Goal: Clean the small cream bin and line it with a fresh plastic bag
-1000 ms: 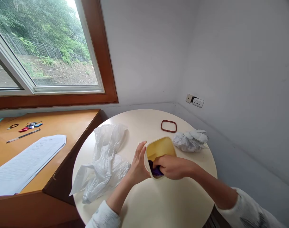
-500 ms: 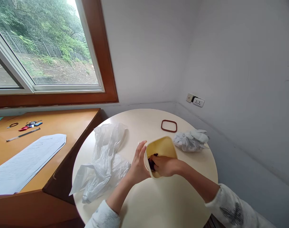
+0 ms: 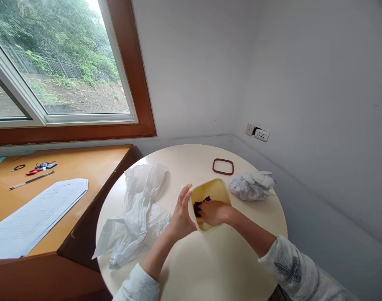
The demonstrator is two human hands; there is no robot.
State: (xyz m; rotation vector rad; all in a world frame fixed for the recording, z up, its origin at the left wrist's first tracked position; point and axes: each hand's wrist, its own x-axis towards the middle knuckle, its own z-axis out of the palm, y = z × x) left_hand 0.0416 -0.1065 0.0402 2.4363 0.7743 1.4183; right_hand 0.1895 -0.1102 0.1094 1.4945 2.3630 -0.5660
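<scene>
My left hand [image 3: 182, 215] grips the left side of a pale yellow plastic container [image 3: 218, 190], tilting it over the round table. Inside, against the container's left wall, lies a clump of dark purple, crumpled stuff [image 3: 197, 207]; its kind cannot be made out. My right hand [image 3: 213, 212] reaches into the container from the right, its bent fingers pressed on the dark clump and partly covering it. Behind the container a brown-red rounded rectangular ring [image 3: 223, 166] lies flat on the table.
A crumpled clear plastic bag [image 3: 137, 217] spreads over the left of the round table [image 3: 210, 267]. A knotted plastic bag [image 3: 251, 185] sits at the right. On the wooden desk [image 3: 100, 161] are papers [image 3: 47, 215], a pen [image 3: 31, 180] and keys [image 3: 42, 166].
My right hand has shifted slightly left inside the container, and more of the dark clump shows. The container has moved a little left and up in the view.
</scene>
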